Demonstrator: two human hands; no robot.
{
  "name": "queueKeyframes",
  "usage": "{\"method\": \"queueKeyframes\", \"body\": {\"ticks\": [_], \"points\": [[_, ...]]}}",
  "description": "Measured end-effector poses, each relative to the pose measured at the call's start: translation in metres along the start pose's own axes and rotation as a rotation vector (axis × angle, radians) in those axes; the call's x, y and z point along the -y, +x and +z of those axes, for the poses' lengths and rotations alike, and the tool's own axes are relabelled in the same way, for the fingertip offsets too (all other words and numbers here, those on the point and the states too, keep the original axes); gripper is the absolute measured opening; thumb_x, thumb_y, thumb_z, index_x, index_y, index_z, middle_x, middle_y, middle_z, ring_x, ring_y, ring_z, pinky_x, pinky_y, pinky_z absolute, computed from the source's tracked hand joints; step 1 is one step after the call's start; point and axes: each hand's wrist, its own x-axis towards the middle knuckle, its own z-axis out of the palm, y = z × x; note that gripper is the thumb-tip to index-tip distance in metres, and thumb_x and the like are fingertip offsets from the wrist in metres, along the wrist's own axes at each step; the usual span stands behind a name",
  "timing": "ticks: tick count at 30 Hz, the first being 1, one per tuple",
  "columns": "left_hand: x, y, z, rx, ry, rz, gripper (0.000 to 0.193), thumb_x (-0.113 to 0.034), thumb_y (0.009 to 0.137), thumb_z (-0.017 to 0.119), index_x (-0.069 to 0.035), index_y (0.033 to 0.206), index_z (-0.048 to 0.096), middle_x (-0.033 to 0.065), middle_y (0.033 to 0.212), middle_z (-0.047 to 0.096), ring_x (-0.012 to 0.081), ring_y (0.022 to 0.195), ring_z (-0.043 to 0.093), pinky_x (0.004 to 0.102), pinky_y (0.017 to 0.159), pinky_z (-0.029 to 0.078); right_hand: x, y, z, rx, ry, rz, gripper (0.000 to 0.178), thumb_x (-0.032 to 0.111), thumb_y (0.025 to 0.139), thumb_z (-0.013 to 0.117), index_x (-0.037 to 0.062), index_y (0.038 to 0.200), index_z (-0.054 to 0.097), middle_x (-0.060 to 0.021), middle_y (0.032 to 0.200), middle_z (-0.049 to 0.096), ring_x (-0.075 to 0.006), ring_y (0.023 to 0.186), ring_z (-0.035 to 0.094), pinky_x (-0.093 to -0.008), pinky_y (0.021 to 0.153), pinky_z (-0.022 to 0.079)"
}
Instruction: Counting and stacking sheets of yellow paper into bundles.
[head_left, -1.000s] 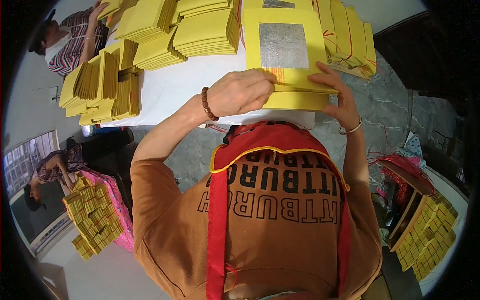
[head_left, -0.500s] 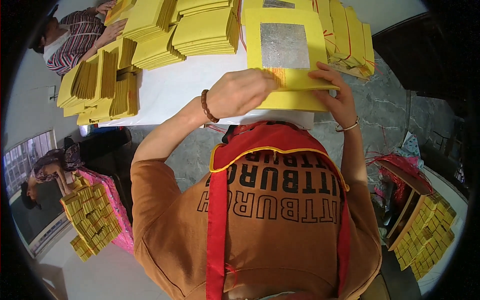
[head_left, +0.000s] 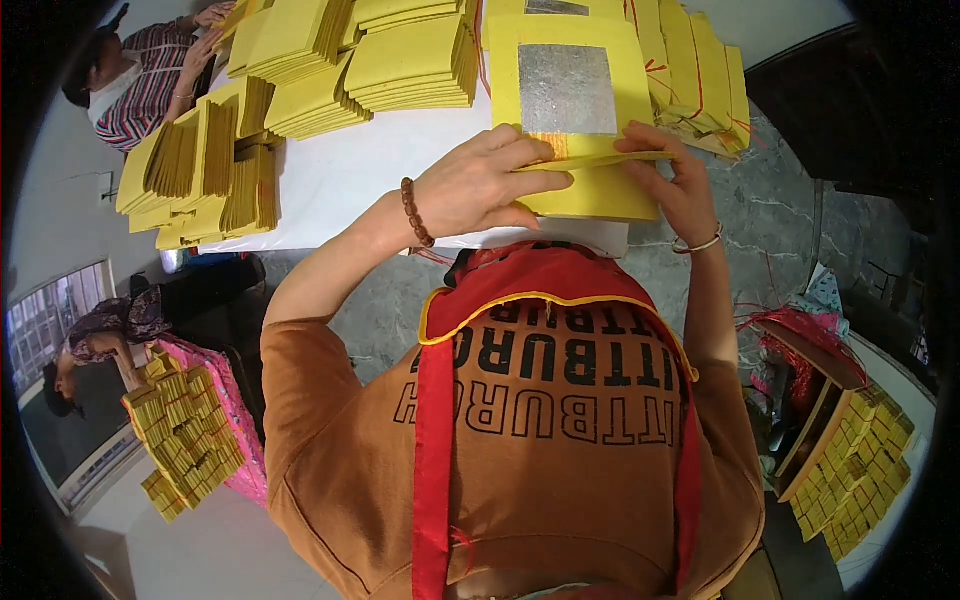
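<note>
In front of me on the table lies a stack of yellow paper sheets (head_left: 600, 197), and the top one bears a silver square (head_left: 565, 88) with an orange patch below it. The near part of that top sheet is folded up into a raised edge (head_left: 600, 160). My left hand (head_left: 475, 185), a brown bead bracelet at its wrist, has its fingers on both sides of the left end of this fold. At the right end, my right hand (head_left: 680, 185) pinches the fold between thumb and fingers.
Folded yellow paper bundles (head_left: 410, 70) stand at the far left of the white-covered table (head_left: 340, 185). Bundles tied with red string (head_left: 700, 75) lie at the far right. One person (head_left: 150, 75) handles yellow paper at upper left; another (head_left: 115, 325) is beside a pink-edged pile (head_left: 190, 430).
The sheet's near flap has come up from lying nearly flat to a raised edge. My left fingers have spread around its end. The person at upper left has moved a hand.
</note>
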Motion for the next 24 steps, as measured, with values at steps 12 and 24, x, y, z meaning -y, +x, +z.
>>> {"method": "queueKeyframes", "body": {"ticks": [12,24], "points": [[0.009,-0.003,0.011,-0.222,-0.091,-0.026,0.021,-0.013,0.080,0.059,-0.004,0.098,0.053,0.0115,0.106,0.057,0.0263,0.084,0.059,0.0348,0.072,0.049,-0.018,0.003,-0.001,-0.027,-0.141,-0.254,0.026,-0.003,0.072,0.059,0.0044,0.097,0.055,-0.0090,0.105,0.062,-0.0257,0.117,0.046,-0.0354,0.097,0.035],[0.022,-0.017,0.017,-0.307,0.290,-0.086,0.041,-0.004,0.068,0.053,-0.014,0.108,0.061,0.0104,0.109,0.055,0.0264,0.097,0.050,0.0344,0.081,0.039,-0.013,0.001,0.000,-0.103,-0.282,-0.338,0.021,0.005,0.071,0.063,0.0080,0.091,0.059,-0.0102,0.106,0.061,-0.0289,0.116,0.047,-0.0373,0.095,0.035]]}}
